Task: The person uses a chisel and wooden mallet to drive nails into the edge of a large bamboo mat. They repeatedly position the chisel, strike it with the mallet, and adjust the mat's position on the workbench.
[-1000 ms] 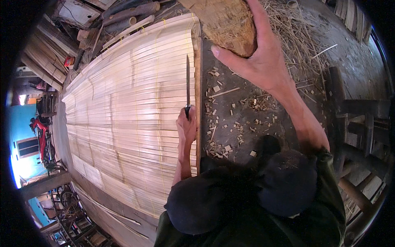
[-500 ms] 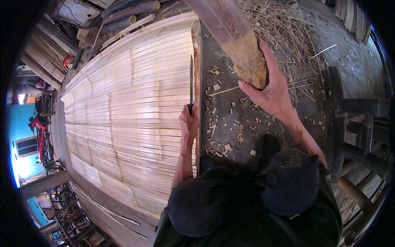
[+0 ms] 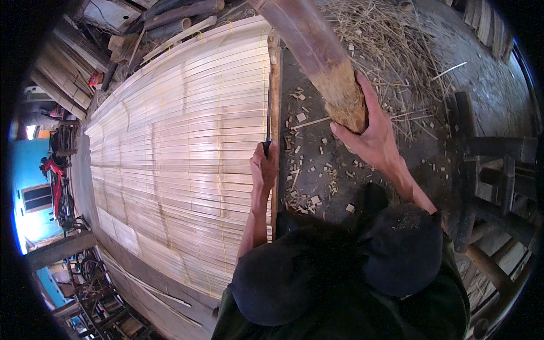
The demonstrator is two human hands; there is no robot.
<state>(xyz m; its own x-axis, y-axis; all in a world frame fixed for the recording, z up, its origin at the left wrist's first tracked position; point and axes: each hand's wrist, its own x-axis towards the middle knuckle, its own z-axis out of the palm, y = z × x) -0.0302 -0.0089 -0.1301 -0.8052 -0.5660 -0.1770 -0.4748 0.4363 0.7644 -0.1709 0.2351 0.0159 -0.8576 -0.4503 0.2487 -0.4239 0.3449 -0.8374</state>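
My left hand (image 3: pixel 264 171) is closed around the black handle of a long knife (image 3: pixel 268 110). Its narrow blade points away from me along the right edge of a wide mat of pale bamboo slats (image 3: pixel 164 130), tied with yellow string. A wooden strip (image 3: pixel 276 85) runs beside that edge. My right hand (image 3: pixel 378 133) grips the fibrous, light-brown end of a thick bamboo club (image 3: pixel 317 51). The club's smooth brown shaft slants up and left, over the mat's far right corner, and leaves the picture at the top.
Small cut bamboo chips (image 3: pixel 315 199) litter the dark floor right of the mat. A heap of thin shavings (image 3: pixel 391 51) lies farther off. Dark wooden frames (image 3: pixel 498 170) stand at the right. Bamboo poles (image 3: pixel 181 14) lie beyond the mat, and bundled slats (image 3: pixel 62 73) lean at far left.
The knife has shifted slightly right, closer against the mat's edge and the wooden strip. The club has tilted a little and moved slightly in my right hand's grip; both hands keep their hold.
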